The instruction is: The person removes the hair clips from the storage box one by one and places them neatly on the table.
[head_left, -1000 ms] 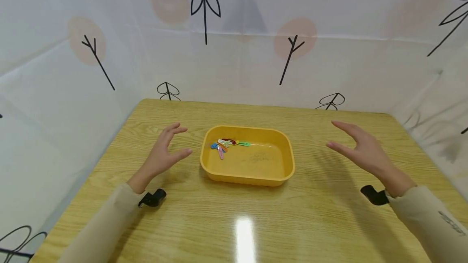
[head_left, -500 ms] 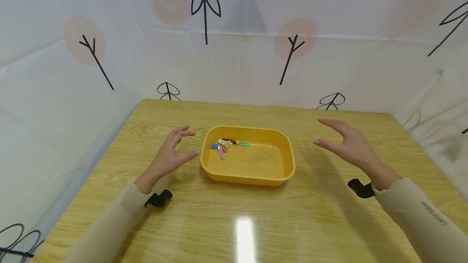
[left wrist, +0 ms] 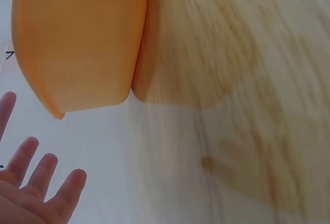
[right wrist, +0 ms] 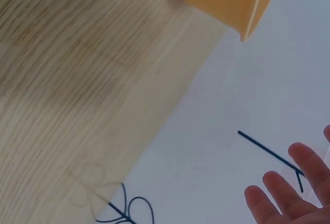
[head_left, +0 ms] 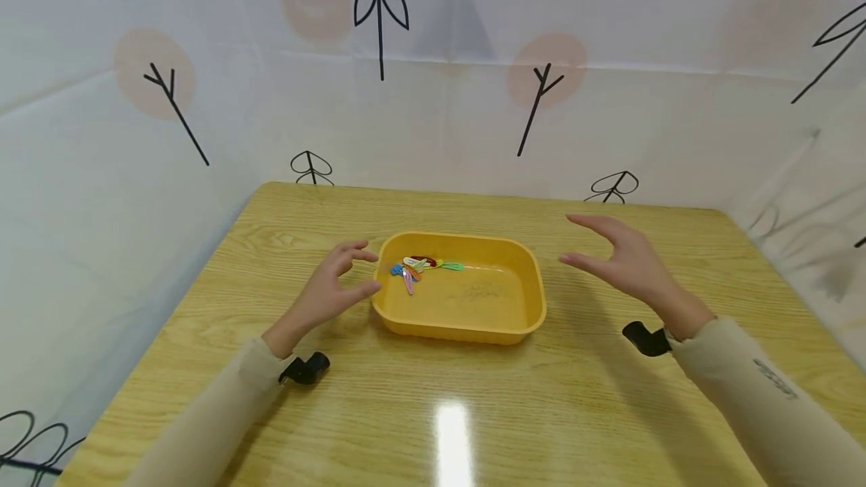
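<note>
A yellow plastic tray (head_left: 440,334) with rounded corners stands in the middle of the table. Several small coloured hair clips (head_left: 414,269) lie in a loose pile at its left inside, pink, blue, green, red and orange among them. My left hand (head_left: 325,293) is just left of the tray, fingers spread apart from the thumb and the tips close to the rim; I cannot tell whether they touch it. Off to the right, my right hand (head_left: 629,261) hovers with thumb and fingers apart, a short gap from the tray. Neither hand holds anything.
The wooden table (head_left: 379,412) reaches back to a white curtain (head_left: 446,126) printed with flowers and twigs. More curtain hangs at both sides. A black wrist mount (head_left: 306,369) sits on the left wrist, another mount (head_left: 646,338) on the right.
Both hands have moved inward toward the tray, the left one going right and the right one going left. The tray and the clips have stayed where they were.
</note>
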Available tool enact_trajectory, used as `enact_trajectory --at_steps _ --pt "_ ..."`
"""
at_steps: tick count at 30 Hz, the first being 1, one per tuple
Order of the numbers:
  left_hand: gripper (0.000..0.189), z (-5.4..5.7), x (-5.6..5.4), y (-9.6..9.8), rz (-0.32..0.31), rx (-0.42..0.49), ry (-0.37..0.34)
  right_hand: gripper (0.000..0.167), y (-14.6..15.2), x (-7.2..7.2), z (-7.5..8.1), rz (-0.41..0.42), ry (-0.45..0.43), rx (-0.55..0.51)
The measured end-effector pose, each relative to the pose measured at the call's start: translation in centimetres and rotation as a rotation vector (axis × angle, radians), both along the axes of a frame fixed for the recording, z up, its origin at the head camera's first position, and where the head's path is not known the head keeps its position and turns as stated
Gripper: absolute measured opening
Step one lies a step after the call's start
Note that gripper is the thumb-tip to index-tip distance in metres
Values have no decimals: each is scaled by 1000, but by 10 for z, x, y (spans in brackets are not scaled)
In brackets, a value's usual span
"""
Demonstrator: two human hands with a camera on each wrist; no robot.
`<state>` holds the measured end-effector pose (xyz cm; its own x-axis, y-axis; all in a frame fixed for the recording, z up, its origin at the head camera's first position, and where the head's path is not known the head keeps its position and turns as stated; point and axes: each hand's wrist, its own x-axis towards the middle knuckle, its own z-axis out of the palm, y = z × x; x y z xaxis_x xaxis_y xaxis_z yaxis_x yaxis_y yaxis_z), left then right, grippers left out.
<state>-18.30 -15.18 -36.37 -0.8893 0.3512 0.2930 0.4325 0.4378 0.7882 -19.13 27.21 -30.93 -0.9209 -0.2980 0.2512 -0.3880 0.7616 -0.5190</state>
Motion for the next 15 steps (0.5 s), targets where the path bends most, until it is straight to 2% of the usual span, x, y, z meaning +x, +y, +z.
enact_trajectory --at_steps 3,15 --pt "32 11 7 6 -19 2 -14 65 -5 -3 0 11 1 -5" --pt "23 5 2 11 -71 67 -99 66 -23 -14 2 13 -13 -14"
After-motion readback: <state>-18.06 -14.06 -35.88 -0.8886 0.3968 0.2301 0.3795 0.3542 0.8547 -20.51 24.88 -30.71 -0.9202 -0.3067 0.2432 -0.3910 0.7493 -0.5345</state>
